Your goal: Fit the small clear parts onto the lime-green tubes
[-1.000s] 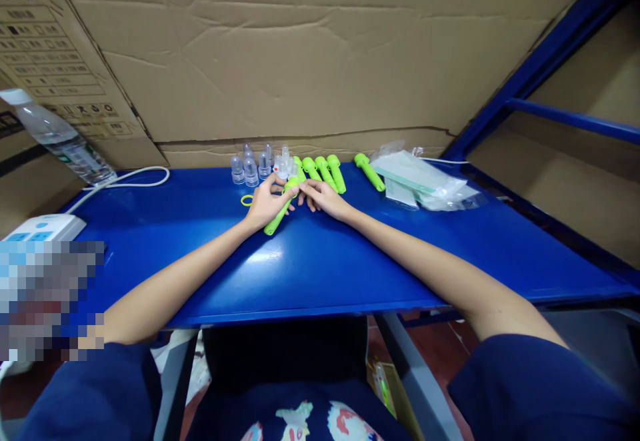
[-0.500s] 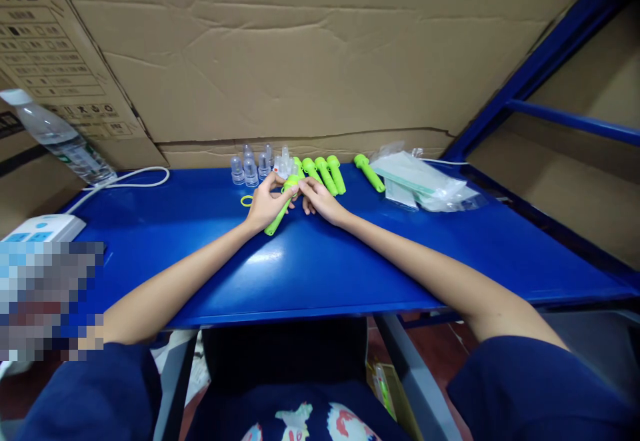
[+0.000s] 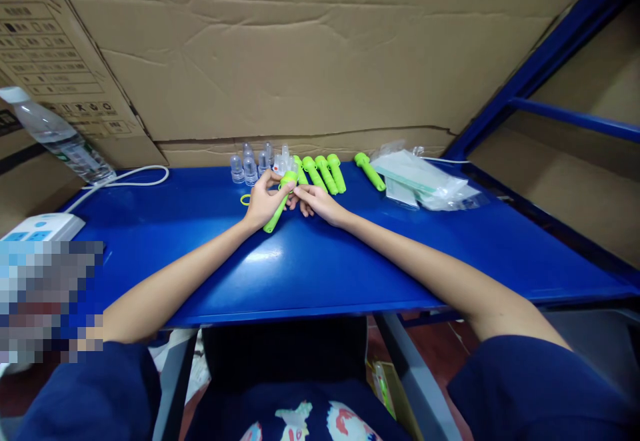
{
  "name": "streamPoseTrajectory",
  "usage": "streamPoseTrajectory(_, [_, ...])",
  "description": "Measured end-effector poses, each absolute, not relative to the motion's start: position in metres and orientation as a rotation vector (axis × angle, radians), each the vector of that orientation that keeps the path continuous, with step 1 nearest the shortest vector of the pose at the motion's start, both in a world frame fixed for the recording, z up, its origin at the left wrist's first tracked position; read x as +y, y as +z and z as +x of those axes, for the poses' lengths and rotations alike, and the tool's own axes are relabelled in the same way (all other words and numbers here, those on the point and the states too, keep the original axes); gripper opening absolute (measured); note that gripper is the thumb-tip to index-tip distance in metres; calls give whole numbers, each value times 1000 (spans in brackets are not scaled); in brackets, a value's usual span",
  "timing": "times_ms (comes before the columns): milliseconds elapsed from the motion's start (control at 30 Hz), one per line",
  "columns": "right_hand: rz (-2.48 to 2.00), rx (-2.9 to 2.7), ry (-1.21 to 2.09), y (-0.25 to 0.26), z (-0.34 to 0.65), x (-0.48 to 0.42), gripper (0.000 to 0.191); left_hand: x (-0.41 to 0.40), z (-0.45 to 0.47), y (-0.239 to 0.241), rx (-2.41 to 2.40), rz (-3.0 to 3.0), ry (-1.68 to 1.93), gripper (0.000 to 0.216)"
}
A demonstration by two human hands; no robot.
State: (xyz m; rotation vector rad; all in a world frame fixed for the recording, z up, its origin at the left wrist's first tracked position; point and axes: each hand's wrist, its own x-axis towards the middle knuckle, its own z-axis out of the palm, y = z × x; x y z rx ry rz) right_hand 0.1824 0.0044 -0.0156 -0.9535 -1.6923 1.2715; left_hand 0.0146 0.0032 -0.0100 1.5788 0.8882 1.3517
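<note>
A lime-green torch-shaped tube with a wider head is held tilted above the table, its narrow end pointing down toward me. My left hand is closed around it just below the head. The thumb and fingers of my right hand pinch at the side of the tube under the head; the exact contact is partly hidden. Left of my hands lies a thin yellow-green ring. Several clear plastic caps stand behind my left hand. More green tubes lie in a row behind my right hand.
Another green tube lies by clear plastic bags at the right. At the left are a water bottle, a white cable and a power strip. Cardboard walls the back of the blue table.
The tube has shifted slightly left and its head has tipped a little. My right fingers have moved slightly left and lower along its side.
</note>
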Motion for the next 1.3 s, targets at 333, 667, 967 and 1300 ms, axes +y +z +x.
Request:
streamPoseTrajectory(333, [-972,-1678,1339,-9,182,3,55,8,14,-16,860,1578,1284,54])
streamPoseTrajectory(667, [-1014,-1649,1312,-4,178,-2,61,3,15,-10,844,1724,1365,45])
streamPoseTrajectory(967, [-1035,-1584,1350,-7,179,0,61,6,13,-12,844,1748,1331,36])
streamPoseTrajectory(1300, [-1072,-1643,1324,-14,183,5,65,10,13,-13,876,1706,1279,27])
